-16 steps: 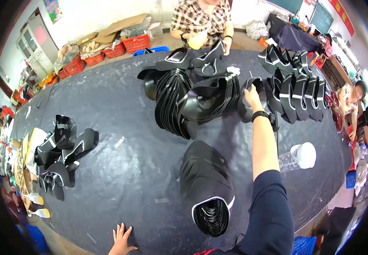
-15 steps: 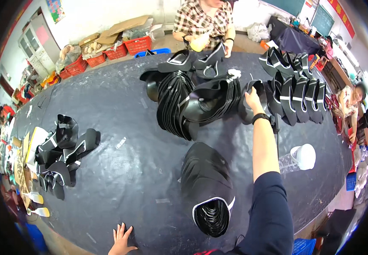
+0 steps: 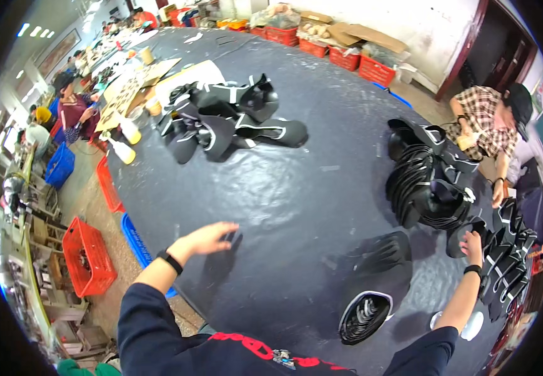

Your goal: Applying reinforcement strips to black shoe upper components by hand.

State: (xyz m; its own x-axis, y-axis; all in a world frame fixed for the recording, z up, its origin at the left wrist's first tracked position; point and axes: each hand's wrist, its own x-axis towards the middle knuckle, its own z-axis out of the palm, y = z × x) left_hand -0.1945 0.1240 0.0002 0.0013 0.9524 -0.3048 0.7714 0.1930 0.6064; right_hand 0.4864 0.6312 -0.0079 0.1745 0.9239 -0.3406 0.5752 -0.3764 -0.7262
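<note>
My left hand (image 3: 210, 239) hovers over the near left of the dark table (image 3: 271, 257), fingers apart and nothing in it. Beyond it lies a loose pile of black shoe uppers (image 3: 218, 135) with white edging. At the right, my right hand (image 3: 471, 248) has its fingers closed on the rim of a black shoe upper (image 3: 457, 240), beside a row of similar uppers (image 3: 503, 263). A nested stack of black uppers (image 3: 378, 276) lies between my arms, its white-edged opening toward me. Farther back stands a larger stack (image 3: 412, 182).
Two white bottles with yellowish contents (image 3: 123, 151) stand at the table's left edge. A white round container (image 3: 472, 326) sits beside my right forearm. Across the table, a person in a checked shirt (image 3: 481, 119) works. A red crate (image 3: 90, 260) is on the floor at left.
The view has swung left. My left hand has risen from the table's near edge and reached forward, toward the loose pile. My right hand remains at the upper beside the row.
</note>
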